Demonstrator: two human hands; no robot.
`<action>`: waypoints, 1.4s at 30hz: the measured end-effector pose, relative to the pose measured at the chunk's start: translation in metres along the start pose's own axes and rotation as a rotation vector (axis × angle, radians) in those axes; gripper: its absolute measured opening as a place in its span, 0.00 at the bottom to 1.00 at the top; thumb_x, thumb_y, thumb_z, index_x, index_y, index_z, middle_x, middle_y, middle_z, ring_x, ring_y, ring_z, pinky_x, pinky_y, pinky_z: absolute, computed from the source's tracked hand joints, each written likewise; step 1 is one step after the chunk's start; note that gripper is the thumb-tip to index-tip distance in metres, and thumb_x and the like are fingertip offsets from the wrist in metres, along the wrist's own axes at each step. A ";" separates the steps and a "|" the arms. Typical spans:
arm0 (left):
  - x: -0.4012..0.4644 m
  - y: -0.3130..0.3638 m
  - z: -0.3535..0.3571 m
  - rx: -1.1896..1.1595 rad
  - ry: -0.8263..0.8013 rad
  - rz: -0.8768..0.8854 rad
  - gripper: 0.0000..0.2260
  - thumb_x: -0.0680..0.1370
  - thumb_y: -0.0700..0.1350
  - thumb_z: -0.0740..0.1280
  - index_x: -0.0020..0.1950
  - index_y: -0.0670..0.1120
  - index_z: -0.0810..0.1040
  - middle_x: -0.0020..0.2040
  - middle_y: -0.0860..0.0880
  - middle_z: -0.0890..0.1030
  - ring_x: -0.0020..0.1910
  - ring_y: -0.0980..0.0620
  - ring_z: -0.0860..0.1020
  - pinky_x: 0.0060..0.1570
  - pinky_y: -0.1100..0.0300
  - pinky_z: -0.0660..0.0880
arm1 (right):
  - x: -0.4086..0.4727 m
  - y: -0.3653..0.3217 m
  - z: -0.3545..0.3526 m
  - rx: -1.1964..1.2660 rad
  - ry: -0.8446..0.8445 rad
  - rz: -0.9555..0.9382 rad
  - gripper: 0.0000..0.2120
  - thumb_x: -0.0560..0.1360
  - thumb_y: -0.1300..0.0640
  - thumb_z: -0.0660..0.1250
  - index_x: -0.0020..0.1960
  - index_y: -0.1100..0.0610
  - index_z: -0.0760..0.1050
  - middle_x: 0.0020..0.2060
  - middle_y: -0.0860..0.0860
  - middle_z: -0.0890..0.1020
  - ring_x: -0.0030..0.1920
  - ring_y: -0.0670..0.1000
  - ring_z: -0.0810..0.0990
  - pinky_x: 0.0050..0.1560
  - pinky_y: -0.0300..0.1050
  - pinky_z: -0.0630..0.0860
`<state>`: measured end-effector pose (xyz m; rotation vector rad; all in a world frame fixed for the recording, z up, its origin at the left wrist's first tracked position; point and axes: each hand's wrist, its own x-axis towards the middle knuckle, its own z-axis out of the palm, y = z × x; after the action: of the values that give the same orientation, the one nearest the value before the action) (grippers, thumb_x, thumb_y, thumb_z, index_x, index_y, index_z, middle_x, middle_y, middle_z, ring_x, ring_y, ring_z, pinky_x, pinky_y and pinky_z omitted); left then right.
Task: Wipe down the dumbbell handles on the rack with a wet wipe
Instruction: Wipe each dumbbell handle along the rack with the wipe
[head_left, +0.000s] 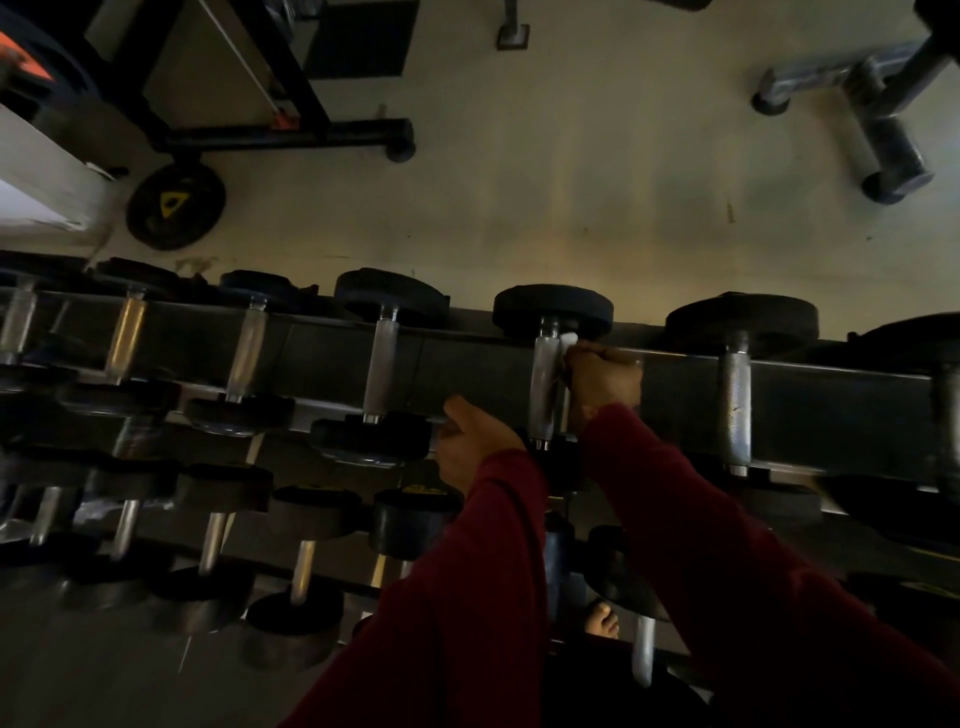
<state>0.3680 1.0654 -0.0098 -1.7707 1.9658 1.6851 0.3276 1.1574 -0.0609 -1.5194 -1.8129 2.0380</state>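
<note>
A dark dumbbell rack runs across the view with a row of black-headed dumbbells on its top tier. My right hand is closed around the right side of one chrome dumbbell handle, with a white wet wipe showing above the fingers against the handle. My left hand rests with curled fingers on the rack's front rail, just left of that dumbbell; whether it grips the rail is unclear. Both arms wear dark red sleeves.
More chrome handles stand left and right on the top tier. A lower tier holds several smaller dumbbells. Beyond the rack lie a weight plate, a black machine frame and a bench base. A bare foot shows below.
</note>
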 end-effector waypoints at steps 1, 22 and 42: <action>0.001 -0.001 0.000 -0.002 0.002 0.000 0.18 0.80 0.57 0.57 0.47 0.43 0.77 0.45 0.45 0.77 0.42 0.47 0.74 0.41 0.58 0.64 | 0.004 -0.001 0.000 -0.018 -0.021 0.038 0.06 0.77 0.58 0.69 0.41 0.53 0.79 0.40 0.50 0.84 0.44 0.49 0.83 0.55 0.51 0.81; 0.009 -0.006 0.004 0.014 0.015 0.009 0.22 0.79 0.59 0.58 0.51 0.42 0.81 0.46 0.43 0.80 0.46 0.43 0.76 0.50 0.54 0.73 | -0.015 0.004 0.000 -0.310 0.025 -0.576 0.04 0.73 0.53 0.75 0.47 0.52 0.84 0.40 0.42 0.83 0.42 0.37 0.82 0.43 0.24 0.73; 0.007 -0.007 0.002 -0.027 0.001 0.030 0.22 0.78 0.59 0.58 0.50 0.43 0.81 0.47 0.43 0.81 0.47 0.43 0.77 0.51 0.52 0.74 | -0.001 -0.004 -0.029 -0.594 -0.206 -0.301 0.05 0.77 0.55 0.70 0.51 0.55 0.79 0.48 0.51 0.83 0.48 0.47 0.82 0.55 0.46 0.80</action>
<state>0.3687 1.0635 -0.0196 -1.7589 1.9901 1.7277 0.3447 1.1798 -0.0524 -1.0329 -2.7057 1.6468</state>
